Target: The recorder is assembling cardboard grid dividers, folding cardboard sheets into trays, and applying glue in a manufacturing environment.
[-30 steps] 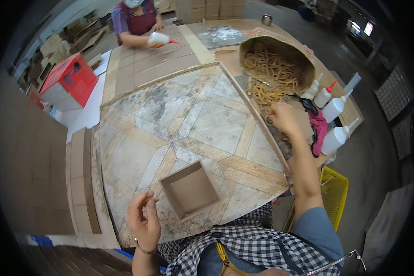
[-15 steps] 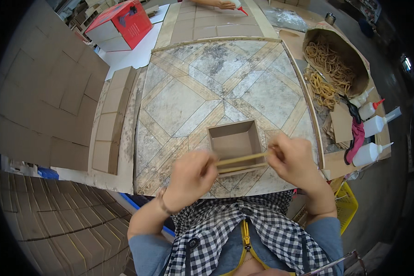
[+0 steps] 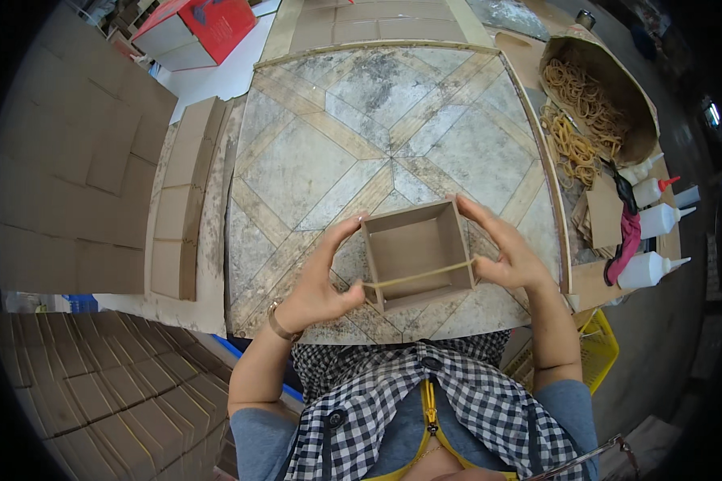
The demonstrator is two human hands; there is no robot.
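Your left hand and right hand grasp the light, crushable box; hold its side walls while stretching the rubber band.

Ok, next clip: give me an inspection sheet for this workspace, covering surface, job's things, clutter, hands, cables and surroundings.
Surface: tiled table, worn, diamond pattern.
Job's things: open cardboard box with a rubber band stretched across its opening.
Clutter: sack of rubber bands with loose ones spilled beside it; three white squeeze bottles; pink cloth.
Hands: left hand on the box's left side; right hand on its right side; both pull the band.
Cables: nothing seen.
Surroundings: flat cardboard stacks on the left, red box at the far left, yellow crate below the table edge.
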